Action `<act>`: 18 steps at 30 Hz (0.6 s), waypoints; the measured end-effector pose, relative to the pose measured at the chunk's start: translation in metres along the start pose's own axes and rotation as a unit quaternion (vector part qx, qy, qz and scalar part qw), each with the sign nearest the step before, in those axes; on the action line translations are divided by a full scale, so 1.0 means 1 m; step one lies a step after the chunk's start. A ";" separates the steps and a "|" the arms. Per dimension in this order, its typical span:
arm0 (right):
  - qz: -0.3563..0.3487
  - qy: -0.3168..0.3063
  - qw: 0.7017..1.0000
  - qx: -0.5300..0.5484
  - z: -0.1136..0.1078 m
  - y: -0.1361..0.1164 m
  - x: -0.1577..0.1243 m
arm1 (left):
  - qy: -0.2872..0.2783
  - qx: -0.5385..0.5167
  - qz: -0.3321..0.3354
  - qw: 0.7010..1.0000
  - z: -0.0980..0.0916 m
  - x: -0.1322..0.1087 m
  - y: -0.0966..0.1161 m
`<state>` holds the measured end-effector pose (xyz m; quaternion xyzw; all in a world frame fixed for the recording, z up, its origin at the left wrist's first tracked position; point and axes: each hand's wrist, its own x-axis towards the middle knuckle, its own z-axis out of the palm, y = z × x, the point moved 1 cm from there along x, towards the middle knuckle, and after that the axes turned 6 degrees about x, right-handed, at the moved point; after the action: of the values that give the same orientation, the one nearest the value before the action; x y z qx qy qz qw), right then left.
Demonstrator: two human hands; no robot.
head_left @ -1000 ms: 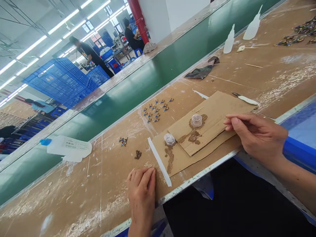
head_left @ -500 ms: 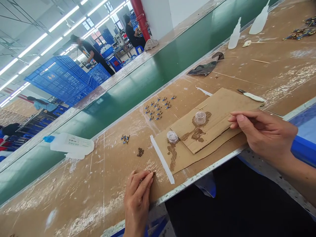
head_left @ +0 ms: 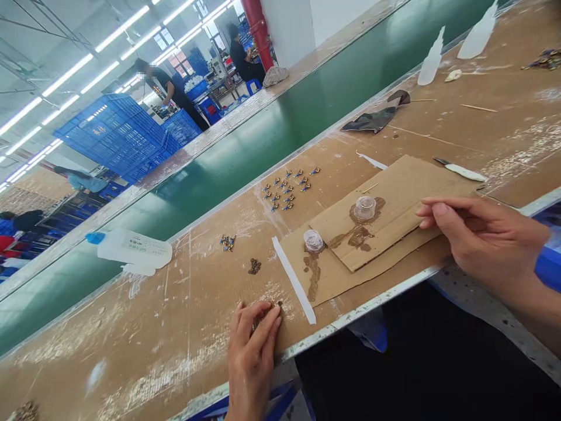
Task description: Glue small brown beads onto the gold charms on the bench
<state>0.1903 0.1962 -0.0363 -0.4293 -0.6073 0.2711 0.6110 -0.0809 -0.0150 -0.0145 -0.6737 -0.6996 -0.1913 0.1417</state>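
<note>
My left hand rests at the near edge of the brown worktable. Its fingers are pressed together over a tiny dark piece by the fingertips. My right hand hovers over the corner of two overlapping cardboard sheets, fingers curled in; what they hold is hidden. On the glue-stained cardboard stand two small clear cups. A white strip lies between my hands. Beyond it are a brown cluster, a small blue-gold cluster and rows of blue-gold pieces.
A green conveyor belt runs behind the table. A white bottle lies at its edge. A white-handled knife, dark cloth and two squeeze bottles sit to the right. Blue crates and other people stand beyond.
My left hand's fingers have drawn together from lying flat, with a tiny dark piece now at their tips. The view has shifted slightly; my right hand keeps its pose.
</note>
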 end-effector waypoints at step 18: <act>-0.010 0.012 1.000 -0.022 0.002 -0.006 0.001 | 0.034 0.005 -0.157 0.987 0.001 0.002 -0.027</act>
<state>0.1873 0.1940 -0.0306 -0.4400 -0.6101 0.2459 0.6114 -0.1081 -0.0137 -0.0165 -0.5477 -0.7926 -0.2307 0.1365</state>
